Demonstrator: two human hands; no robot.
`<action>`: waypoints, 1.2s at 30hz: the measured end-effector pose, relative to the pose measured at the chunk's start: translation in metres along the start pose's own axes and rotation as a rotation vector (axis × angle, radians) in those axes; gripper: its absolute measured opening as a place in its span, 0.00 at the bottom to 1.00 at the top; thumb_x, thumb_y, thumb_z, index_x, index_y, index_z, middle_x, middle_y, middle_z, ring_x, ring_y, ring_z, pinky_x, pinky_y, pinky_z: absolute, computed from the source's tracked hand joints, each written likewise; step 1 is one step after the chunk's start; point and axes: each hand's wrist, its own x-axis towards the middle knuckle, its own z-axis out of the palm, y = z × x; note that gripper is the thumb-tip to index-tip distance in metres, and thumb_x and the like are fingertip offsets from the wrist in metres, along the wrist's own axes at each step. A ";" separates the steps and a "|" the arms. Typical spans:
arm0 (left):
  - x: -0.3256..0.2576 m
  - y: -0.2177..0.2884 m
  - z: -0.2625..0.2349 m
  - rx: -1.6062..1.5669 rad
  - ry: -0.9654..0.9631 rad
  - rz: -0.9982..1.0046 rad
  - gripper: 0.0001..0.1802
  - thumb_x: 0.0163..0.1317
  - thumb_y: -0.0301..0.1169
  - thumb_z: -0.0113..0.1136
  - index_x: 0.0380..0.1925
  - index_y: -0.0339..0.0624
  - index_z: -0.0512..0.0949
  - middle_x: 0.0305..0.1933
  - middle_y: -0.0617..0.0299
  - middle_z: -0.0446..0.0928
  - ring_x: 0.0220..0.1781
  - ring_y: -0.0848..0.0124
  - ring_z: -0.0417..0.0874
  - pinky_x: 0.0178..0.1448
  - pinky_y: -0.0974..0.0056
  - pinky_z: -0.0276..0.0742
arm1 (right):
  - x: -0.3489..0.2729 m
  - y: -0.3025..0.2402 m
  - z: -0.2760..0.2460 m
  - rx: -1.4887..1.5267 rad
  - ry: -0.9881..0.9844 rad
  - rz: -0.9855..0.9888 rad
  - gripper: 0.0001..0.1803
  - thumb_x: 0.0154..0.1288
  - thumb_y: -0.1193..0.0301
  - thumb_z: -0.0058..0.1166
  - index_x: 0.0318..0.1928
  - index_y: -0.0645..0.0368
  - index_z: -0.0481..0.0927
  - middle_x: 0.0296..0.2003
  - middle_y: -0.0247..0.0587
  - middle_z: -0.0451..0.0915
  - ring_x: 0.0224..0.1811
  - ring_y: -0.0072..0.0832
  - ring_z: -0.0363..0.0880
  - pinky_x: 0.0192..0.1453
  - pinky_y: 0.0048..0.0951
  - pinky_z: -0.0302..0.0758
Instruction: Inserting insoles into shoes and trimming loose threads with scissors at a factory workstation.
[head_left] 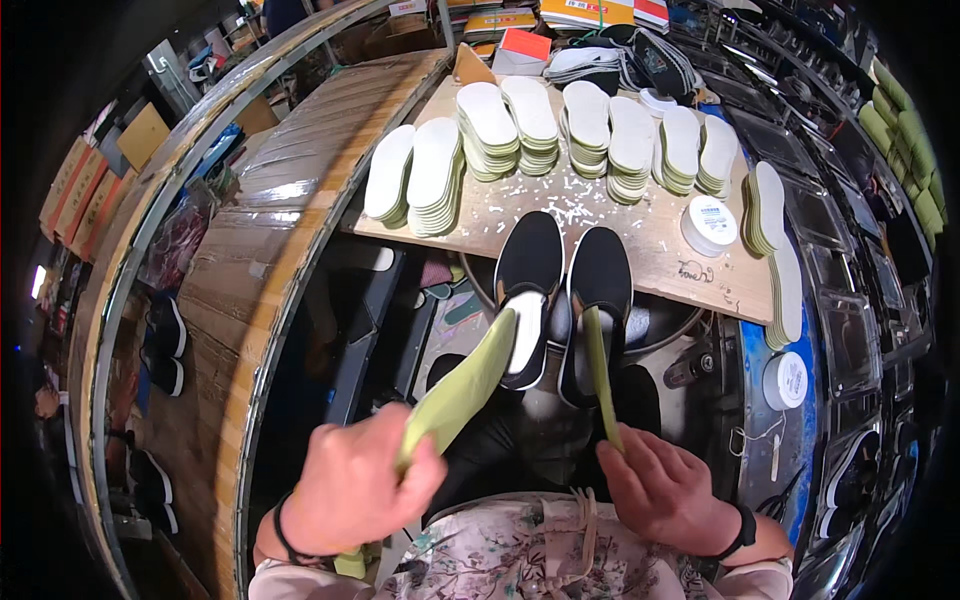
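Observation:
My left hand (365, 478) is closed round the heel end of a green insole (462, 388). That insole slants up, its far end at the opening of the left black slip-on shoe (530, 250), where a white inner sole (524, 325) shows. My right hand (665, 485) pinches another green insole (600, 375), seen nearly edge-on. Its far end reaches into the right black slip-on shoe (600, 265). Both shoes point away from me, side by side, with their toes at the table's near edge. How far the insoles go in is partly hidden.
Stacks of white-topped insoles (435, 175) line the wooden table (640, 250), with white scraps (550, 200) scattered between. Round white tubs (709, 226) stand at the right. A metal-edged, cardboard-covered shelf (290, 190) runs along the left. Racks with black shoes (850, 470) rise at the right.

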 end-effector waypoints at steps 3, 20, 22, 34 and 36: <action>0.008 -0.008 0.035 0.135 -0.035 0.106 0.08 0.52 0.29 0.55 0.20 0.39 0.68 0.20 0.54 0.75 0.20 0.61 0.78 0.20 0.62 0.72 | 0.009 0.001 0.019 -0.013 -0.050 -0.185 0.18 0.50 0.73 0.56 0.44 0.62 0.75 0.39 0.44 0.76 0.38 0.31 0.77 0.35 0.23 0.75; 0.125 -0.059 0.178 0.510 -0.415 0.581 0.08 0.49 0.31 0.57 0.31 0.49 0.81 0.35 0.64 0.80 0.37 0.64 0.81 0.39 0.60 0.76 | -0.003 0.106 0.098 0.050 -0.391 0.027 0.09 0.42 0.76 0.50 0.28 0.53 0.80 0.24 0.38 0.79 0.32 0.35 0.77 0.43 0.35 0.69; 0.137 -0.066 0.225 0.583 -0.508 0.581 0.07 0.52 0.33 0.58 0.31 0.52 0.82 0.35 0.67 0.81 0.36 0.65 0.82 0.36 0.60 0.76 | 0.011 0.095 0.095 -0.020 -0.352 -0.005 0.07 0.45 0.74 0.49 0.26 0.53 0.80 0.23 0.38 0.79 0.31 0.34 0.77 0.43 0.34 0.68; 0.179 -0.120 0.251 0.037 -1.253 0.472 0.15 0.52 0.37 0.59 0.35 0.39 0.75 0.31 0.57 0.78 0.35 0.62 0.80 0.36 0.58 0.77 | 0.028 0.104 0.161 0.071 -0.478 -0.042 0.05 0.44 0.73 0.49 0.20 0.57 0.79 0.21 0.44 0.78 0.28 0.40 0.79 0.36 0.41 0.73; 0.200 -0.064 0.192 -0.351 -1.221 -0.387 0.27 0.50 0.42 0.62 0.45 0.36 0.70 0.30 0.59 0.79 0.31 0.69 0.82 0.31 0.67 0.81 | 0.009 0.116 0.180 -0.061 -0.280 0.004 0.05 0.44 0.74 0.49 0.21 0.57 0.79 0.20 0.44 0.78 0.28 0.40 0.79 0.36 0.41 0.73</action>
